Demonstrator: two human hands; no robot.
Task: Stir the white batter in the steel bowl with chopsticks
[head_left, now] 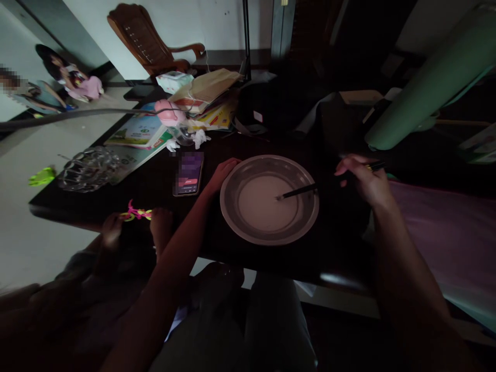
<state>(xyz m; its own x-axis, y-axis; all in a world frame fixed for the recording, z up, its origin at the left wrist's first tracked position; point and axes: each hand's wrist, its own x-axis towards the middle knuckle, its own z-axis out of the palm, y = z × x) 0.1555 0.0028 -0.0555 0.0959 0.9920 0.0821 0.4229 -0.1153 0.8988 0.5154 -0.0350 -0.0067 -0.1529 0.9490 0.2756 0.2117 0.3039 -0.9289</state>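
Head view: a round, wide-rimmed basin (231, 209) sits on the dark worktop (337, 243), in front of the person, with a pale, cloudy liquid (259, 206) covering its bottom. The right hand (362, 175), to the right of the basin, has its grip closed on a slim dark brush (298, 191); the shaft slants down leftward over the rim, part of it lost in shadow, and its tip is at the liquid, though whether it dips in I cannot tell. The left hand (227, 173) lies against the basin's far left rim, fingers extended; how firmly its grip clasps the edge cannot be made out. A lit phone (189, 174) lies just beside the left forearm. Farther left, another person's hands (160, 222) hold a pink and yellow toy bicycle (136, 213) near the worktop's edge. Beyond it are a clear glass dish (91, 168), books (135, 126), a pink object (169, 112) and crumpled tissue (200, 138). At the right, a green cylinder (418, 88) leans at a tilt.
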